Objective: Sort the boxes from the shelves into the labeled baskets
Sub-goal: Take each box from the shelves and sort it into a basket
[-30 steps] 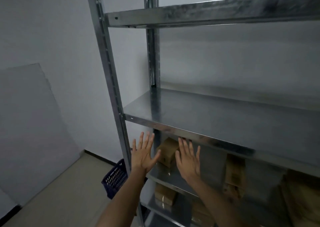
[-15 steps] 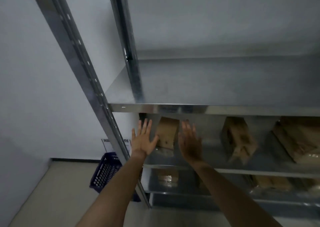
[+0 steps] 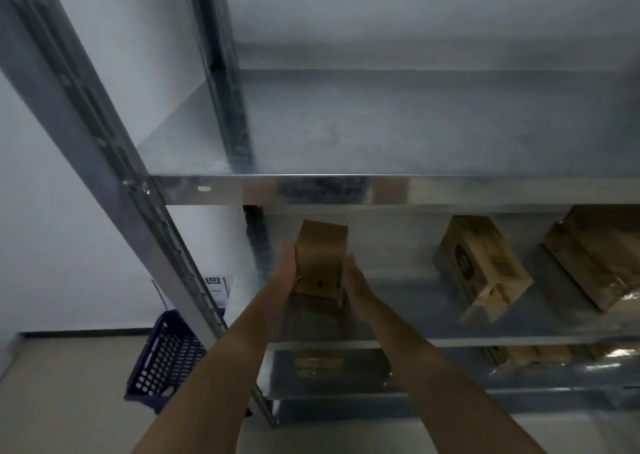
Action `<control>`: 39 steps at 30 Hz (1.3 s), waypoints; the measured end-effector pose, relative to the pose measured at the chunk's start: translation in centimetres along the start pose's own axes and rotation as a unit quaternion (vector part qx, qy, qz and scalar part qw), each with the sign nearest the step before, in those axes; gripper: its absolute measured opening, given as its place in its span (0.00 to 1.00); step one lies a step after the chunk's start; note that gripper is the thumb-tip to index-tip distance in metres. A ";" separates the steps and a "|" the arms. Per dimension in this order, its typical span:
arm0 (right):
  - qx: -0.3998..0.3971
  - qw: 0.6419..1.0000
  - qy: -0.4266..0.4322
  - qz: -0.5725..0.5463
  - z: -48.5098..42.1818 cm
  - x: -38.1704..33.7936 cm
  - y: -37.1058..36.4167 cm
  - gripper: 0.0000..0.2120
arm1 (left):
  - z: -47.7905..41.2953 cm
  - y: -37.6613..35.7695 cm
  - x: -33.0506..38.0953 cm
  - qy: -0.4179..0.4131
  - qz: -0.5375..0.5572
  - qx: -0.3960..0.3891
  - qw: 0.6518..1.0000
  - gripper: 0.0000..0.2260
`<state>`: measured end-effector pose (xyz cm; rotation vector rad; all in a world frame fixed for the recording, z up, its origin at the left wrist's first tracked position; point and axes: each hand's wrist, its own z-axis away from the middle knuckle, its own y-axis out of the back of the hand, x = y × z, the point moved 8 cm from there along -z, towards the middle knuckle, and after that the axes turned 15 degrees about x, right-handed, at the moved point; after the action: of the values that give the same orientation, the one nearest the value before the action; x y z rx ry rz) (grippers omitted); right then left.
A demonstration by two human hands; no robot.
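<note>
A small brown cardboard box (image 3: pixel 320 259) stands on the middle shelf (image 3: pixel 433 342) of a metal rack, near its left end. My left hand (image 3: pixel 284 267) presses flat against the box's left side, and my right hand (image 3: pixel 356 285) presses against its right side. Both hands clasp the box between their palms. Two larger cardboard boxes sit further right on the same shelf, one (image 3: pixel 481 266) lying at an angle, the other (image 3: pixel 599 252) cut off by the frame edge. A dark blue plastic basket (image 3: pixel 164 360) stands on the floor left of the rack, with a white label sheet (image 3: pixel 216 289) behind it.
The upper shelf (image 3: pixel 381 131) carries nothing. More cardboard boxes (image 3: pixel 317 363) lie on the lower shelf. The rack's front left upright (image 3: pixel 114 162) runs diagonally between me and the basket. A white wall and beige floor are at left.
Both hands went from spread open in front of the shelf to closing on the sides of the small box. The view tilted further down toward the shelf.
</note>
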<state>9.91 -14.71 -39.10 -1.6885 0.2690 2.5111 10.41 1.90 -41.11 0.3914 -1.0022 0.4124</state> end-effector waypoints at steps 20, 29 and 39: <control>0.068 0.993 -0.067 -0.064 -0.5 1.5 0.0 0.37 | 7.5 2.3 2.0 -0.041 0.039 -0.036 0.998 0.20; 0.021 0.993 -0.068 -0.095 14.4 -5.3 7.0 0.30 | 21.2 5.1 3.9 -0.083 0.025 -0.060 0.994 0.11; 0.008 1.000 -0.014 -0.021 27.2 -8.1 16.3 0.31 | 35.8 8.5 4.7 -0.136 0.094 -0.024 0.986 0.18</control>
<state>-14.66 -25.04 -20.19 -1.6346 0.2480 2.4940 -17.52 -7.88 -18.73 0.3156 -1.3184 0.5129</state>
